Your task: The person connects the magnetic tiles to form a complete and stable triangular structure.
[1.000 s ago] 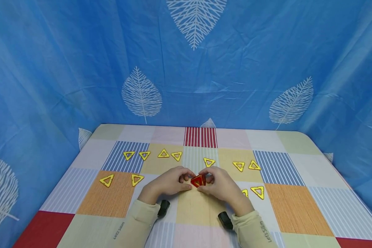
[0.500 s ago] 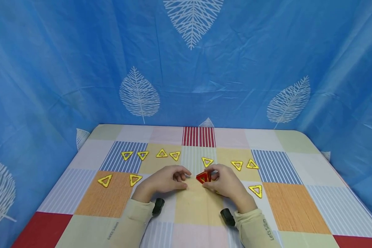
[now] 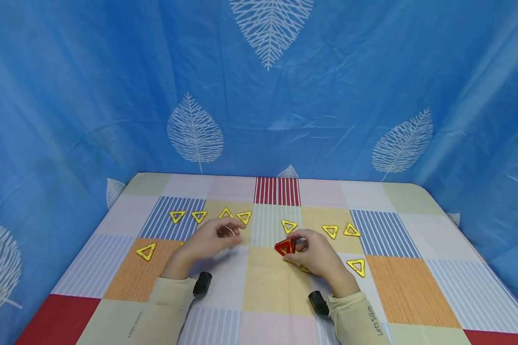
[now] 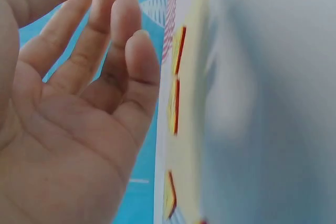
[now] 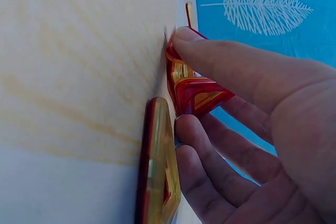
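Note:
My right hand (image 3: 318,253) holds a small pyramid of red triangular frame tiles (image 3: 286,246) between thumb and fingers, low over the middle of the table. In the right wrist view, the thumb lies on one side of the red tile pyramid (image 5: 202,94). A yellow triangular tile (image 5: 160,169) lies on the cloth below that hand, mostly hidden in the head view. My left hand (image 3: 207,241) hovers to the left, holding nothing, its fingers loosely bent. Near its fingertips are yellow triangular tiles (image 3: 243,217); another, under the wrist, is almost covered.
More yellow triangular tiles lie flat and apart: one far left (image 3: 146,251), two on the blue-striped patch, one behind the pyramid (image 3: 289,226), several at right (image 3: 357,267). The table wears a patchwork cloth (image 3: 280,297). A blue leaf-print curtain (image 3: 328,96) surrounds it.
My left hand has let go of the red tile pyramid and moved left, away from it. My right hand keeps hold of the pyramid and has shifted slightly right.

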{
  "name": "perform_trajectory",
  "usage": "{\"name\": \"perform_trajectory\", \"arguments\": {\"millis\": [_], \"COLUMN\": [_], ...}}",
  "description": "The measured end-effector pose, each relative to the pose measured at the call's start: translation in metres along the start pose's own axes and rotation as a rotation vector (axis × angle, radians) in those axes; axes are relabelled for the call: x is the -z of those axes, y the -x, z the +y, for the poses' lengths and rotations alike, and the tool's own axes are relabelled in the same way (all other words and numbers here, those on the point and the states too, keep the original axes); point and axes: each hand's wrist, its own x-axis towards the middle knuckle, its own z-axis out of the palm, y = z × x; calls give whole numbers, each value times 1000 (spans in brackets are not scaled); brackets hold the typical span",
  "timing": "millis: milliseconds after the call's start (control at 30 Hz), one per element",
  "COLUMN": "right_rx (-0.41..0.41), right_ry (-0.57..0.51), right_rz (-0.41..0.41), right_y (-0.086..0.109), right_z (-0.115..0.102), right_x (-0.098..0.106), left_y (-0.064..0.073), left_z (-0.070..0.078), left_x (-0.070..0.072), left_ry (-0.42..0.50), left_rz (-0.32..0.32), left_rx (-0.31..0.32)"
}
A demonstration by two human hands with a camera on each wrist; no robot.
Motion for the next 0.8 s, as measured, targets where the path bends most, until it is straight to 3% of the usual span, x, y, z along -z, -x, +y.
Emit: {"name": "perform_trajectory", "arguments": {"millis": [233, 433, 600, 800], "right_rx": [-4, -5, -5, -24], "right_ry": [7, 9, 13, 30], "right_rz": [3, 14, 23, 31], "right_y": [2, 2, 2, 2], "right_z": [0, 0, 0, 1], "right_x": [1, 1, 1, 3], "left_y": [18, 45, 64, 69], "left_z": [-13, -22, -29, -34], "left_x": [30, 54, 63, 66], "left_ry": [-90, -220, -248, -245], "left_rz": [90, 103, 118, 143], "left_rx": [94, 166, 267, 309]}}
